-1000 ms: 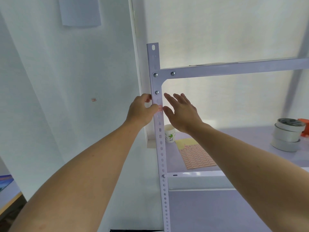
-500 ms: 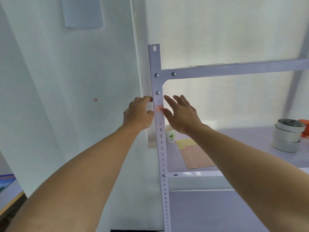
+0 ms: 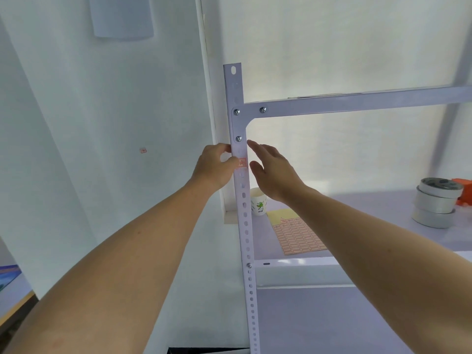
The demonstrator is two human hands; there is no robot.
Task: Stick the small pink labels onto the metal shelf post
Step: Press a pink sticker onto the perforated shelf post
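Left hand [image 3: 217,167] is curling its fingers round the white perforated metal shelf post [image 3: 245,226], thumb pressing the small pink rectangular label [image 3: 243,163] flat beneath its tip. Right hand [image 3: 274,172] is hovering just right of that thumb, fingers straight, holding nothing. Risk: a slot [image 3: 242,175] is sitting just below the thumb; uneven pressure could be leaving the label's lower edge lifting, or skewing it.
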